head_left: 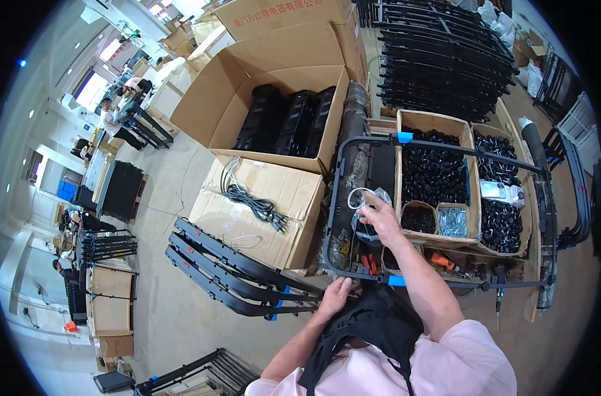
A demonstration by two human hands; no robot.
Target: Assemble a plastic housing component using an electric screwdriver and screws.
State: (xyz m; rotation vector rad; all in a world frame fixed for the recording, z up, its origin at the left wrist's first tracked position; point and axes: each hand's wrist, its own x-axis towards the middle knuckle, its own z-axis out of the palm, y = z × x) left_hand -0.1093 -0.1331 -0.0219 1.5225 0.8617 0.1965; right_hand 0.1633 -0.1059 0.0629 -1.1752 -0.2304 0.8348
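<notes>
A black tubular frame (pixel 338 178) with rounded corners and blue pieces lies across the workbench in front of me. Over its left part, my right hand (pixel 381 221) has its fingers closed on a thin white ring (pixel 350 196). Crumpled clear plastic (pixel 383 195) sits right behind those fingers. My left hand (pixel 335 298) is at the near left corner of the frame, just outside the rail. Its fingers are curled and closed, and what they pinch there is hidden. Below the right wrist lie red-handled tools (pixel 370 264) and an orange tool (pixel 443 261).
Wooden bins hold black knobs (pixel 436 175), long bolts (pixel 495 155) and screws (pixel 453 223). Left of me stand a carton (pixel 274 191) with a coiled cable (pixel 254 201) and an open box (pixel 208 105) of black covers. Curved black bars (pixel 224 277) jut out nearby. People work far left.
</notes>
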